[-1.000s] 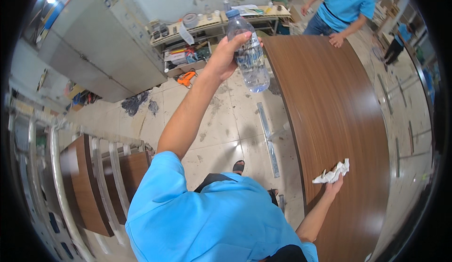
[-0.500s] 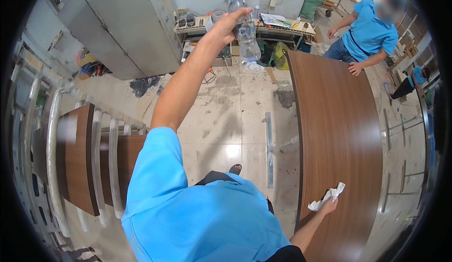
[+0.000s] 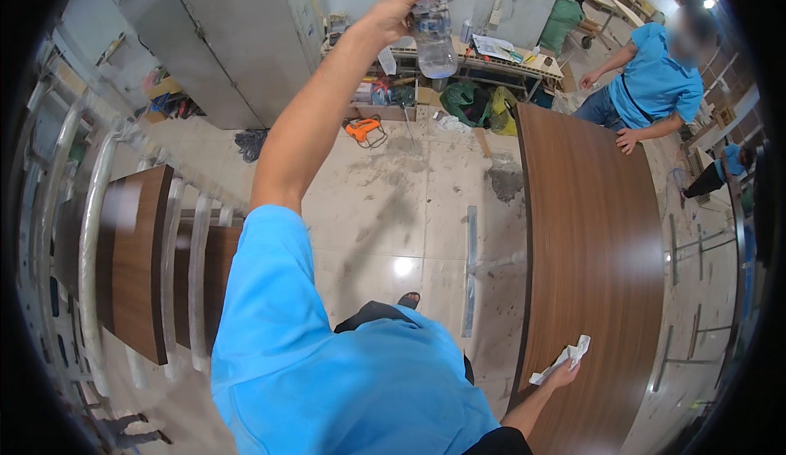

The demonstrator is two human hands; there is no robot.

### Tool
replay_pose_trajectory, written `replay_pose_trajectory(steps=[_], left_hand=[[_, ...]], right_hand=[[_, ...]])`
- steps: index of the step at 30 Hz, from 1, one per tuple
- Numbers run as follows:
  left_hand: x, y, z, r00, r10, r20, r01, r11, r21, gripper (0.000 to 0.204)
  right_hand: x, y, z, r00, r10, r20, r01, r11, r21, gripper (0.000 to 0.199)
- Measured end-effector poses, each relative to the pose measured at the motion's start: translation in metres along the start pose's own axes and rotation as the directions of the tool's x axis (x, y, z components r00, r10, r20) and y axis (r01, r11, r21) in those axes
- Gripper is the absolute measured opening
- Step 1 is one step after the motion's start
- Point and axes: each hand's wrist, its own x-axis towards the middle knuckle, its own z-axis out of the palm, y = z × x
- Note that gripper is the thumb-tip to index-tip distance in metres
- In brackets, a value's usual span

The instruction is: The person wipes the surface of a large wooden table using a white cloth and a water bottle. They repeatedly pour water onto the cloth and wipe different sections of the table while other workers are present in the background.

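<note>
A workshop's tiled floor (image 3: 426, 209) spreads below. Nearest, the right hand (image 3: 563, 371) pinches a white cloth (image 3: 561, 358) against the brown table (image 3: 589, 250), seemingly for wiping. Farther off, the raised left hand (image 3: 393, 15) closes around a clear water bottle (image 3: 430, 25), held high.

bottle (image 3: 429, 21) raised higher, left hand (image 3: 391, 15) extended further

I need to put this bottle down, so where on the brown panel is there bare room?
The brown panel is bare along nearly its whole length, between the co-worker's hand at the far end and your right hand holding the white rag at the near end. The workbench behind the bottle in your left hand is crowded.
</note>
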Motion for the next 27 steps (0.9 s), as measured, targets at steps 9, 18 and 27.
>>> replay_pose_trajectory(steps=[9, 18, 27], left_hand=[[-0.012, 0.018, -0.037, 0.988, 0.139, 0.071, -0.13, 0.984, -0.119, 0.05], [-0.049, 0.001, -0.064, 0.969, 0.221, 0.112, -0.19, 0.953, -0.236, 0.063], [-0.09, -0.007, -0.107, 0.945, 0.162, -0.284, -0.172, 0.985, -0.01, 0.051]], right_hand=[[-0.048, 0.034, -0.036, 0.739, -0.647, 0.189, 0.615, 0.533, -0.581, 0.043], [-0.008, 0.119, -0.098, 0.981, -0.082, -0.176, -0.134, 0.369, -0.92, 0.047], [0.074, -0.07, 0.215, 0.77, -0.567, 0.294, 0.622, 0.768, -0.15, 0.052]])
